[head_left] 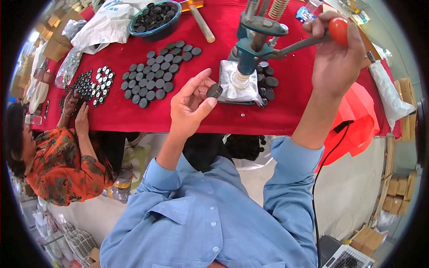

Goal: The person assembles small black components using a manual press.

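Note:
Between the thumb and fingers of my left hand (193,105) is a small round black cap (214,90), held just left of the press. My right hand (337,58) is wrapped round the red ball knob (338,31) at the end of the lever (299,45). That lever runs to a green hand press (250,53) standing on the red-covered table. Under its ram lies a base wrapped in clear plastic (232,82). More black caps (270,81) sit to the right of the base, partly hidden by it. Left of my left hand, many black caps (150,75) lie flat in a loose group.
A blue bowl (156,33) full of black pieces stands at the back, beside a hammer (201,22). At left, a co-worker's hands (76,109) are among small black and white parts (103,82). A red bag (355,118) hangs at the table's right edge.

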Demonstrator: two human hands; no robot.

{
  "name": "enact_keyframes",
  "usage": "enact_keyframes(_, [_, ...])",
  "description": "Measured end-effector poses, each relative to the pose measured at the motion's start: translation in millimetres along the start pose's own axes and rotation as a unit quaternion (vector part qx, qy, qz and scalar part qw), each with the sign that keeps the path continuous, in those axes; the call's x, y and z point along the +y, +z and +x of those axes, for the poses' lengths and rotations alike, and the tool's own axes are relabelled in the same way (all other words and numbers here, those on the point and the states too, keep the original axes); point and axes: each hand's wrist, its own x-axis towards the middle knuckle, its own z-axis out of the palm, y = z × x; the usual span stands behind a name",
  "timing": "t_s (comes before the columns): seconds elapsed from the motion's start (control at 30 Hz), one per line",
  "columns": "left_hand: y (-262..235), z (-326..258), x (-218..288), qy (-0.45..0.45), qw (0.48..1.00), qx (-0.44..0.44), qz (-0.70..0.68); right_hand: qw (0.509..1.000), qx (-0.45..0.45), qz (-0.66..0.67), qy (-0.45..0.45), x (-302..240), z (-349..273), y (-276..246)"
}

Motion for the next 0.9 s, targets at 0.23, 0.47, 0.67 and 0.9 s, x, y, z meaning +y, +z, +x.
enact_keyframes(0.23, [1.3, -9.6, 28.2, 0.01, 0.99, -0.041, -0.136, 0.998, 0.057, 0.012, 0.034, 18.3, 45.2, 29.0])
enact_keyframes(0.47, [-3.1, -15.7, 34.6, -0.035, 0.974, -0.025, -0.224, 0.991, 0.107, -0.048, 0.066, 16.2, 39.4, 29.2])
enact_keyframes(0.67, [-2.2, -16.4, 38.3, -0.097, 0.939, -0.034, -0.328, 0.939, 0.227, -0.229, -0.116, -0.7, -63.3, 58.8])
enact_keyframes(0.9, [11.2, -14.2, 34.2, -0.081, 0.909, -0.046, -0.407, 0.983, 0.032, -0.16, 0.082, 23.8, -183.3, 121.4])
